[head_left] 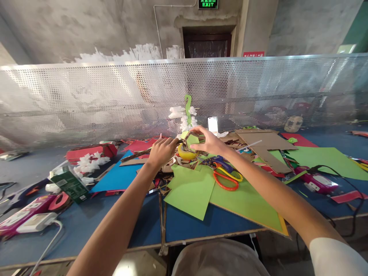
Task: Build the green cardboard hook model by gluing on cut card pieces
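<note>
two hands meet over the middle of the blue table, both on one small piece. it is a hexagon-shaped cardboard frame, brown and raw at the edges, with smooth lime-green paper showing through its middle. my right hand curls over it from above, thumb and fingers pinching its upper and right edges. my left hand is closed in a loose fist, pressing a dark, thin tool against the frame's left side; i cannot tell what the tool is. the frame is held just above a glossy yellow tape roll that lies on the clutter.

below it lie flat matte sheets of green paper, overlapping, with sharp straight cuts. orange-handled scissors rest on the green, next to a second pair with yellow handles. a sheet of blue paper lies under my left forearm. brown corrugated cardboard sits further right. a perforated metal screen, shiny and dotted with round holes, runs behind the table.
</note>
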`<state>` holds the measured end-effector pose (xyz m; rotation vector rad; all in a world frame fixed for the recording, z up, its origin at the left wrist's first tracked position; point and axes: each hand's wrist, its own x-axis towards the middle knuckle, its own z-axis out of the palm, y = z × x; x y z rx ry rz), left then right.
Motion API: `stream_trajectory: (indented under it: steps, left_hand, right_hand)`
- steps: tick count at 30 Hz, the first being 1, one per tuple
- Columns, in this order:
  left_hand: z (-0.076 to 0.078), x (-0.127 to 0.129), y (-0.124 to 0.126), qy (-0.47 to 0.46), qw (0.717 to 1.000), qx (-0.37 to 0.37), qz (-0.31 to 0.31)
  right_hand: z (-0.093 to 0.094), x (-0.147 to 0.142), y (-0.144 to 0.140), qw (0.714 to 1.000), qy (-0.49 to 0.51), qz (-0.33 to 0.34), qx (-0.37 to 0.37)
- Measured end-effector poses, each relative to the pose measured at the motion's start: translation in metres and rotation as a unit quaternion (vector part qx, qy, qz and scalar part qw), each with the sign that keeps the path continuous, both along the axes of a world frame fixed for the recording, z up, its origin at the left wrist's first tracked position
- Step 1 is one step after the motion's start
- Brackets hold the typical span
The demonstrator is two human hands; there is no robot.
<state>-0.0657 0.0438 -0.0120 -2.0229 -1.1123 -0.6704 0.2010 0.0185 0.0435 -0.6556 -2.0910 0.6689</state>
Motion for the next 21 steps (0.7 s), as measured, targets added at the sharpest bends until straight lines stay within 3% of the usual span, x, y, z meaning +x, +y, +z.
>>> stream_trajectory:
  steps: [7, 13, 21]
  left_hand:
    - [0.001, 0.002, -0.001, -0.014, 1.0, -0.013, -0.006]
    - [0.002, 0.002, -0.002, 0.004, 1.0, 0.003, 0.01]
    - [0.001, 0.001, -0.001, 0.005, 1.0, 0.0, 0.01]
  right_hand:
    - [0.0, 0.001, 0.0, 1.0, -0.014, -0.001, 0.02]
    - [0.004, 0.007, 0.001, 1.0, -0.012, 0.016, -0.024]
    - [0.0, 0.008, 0.007, 0.999, 0.001, 0.019, -0.026]
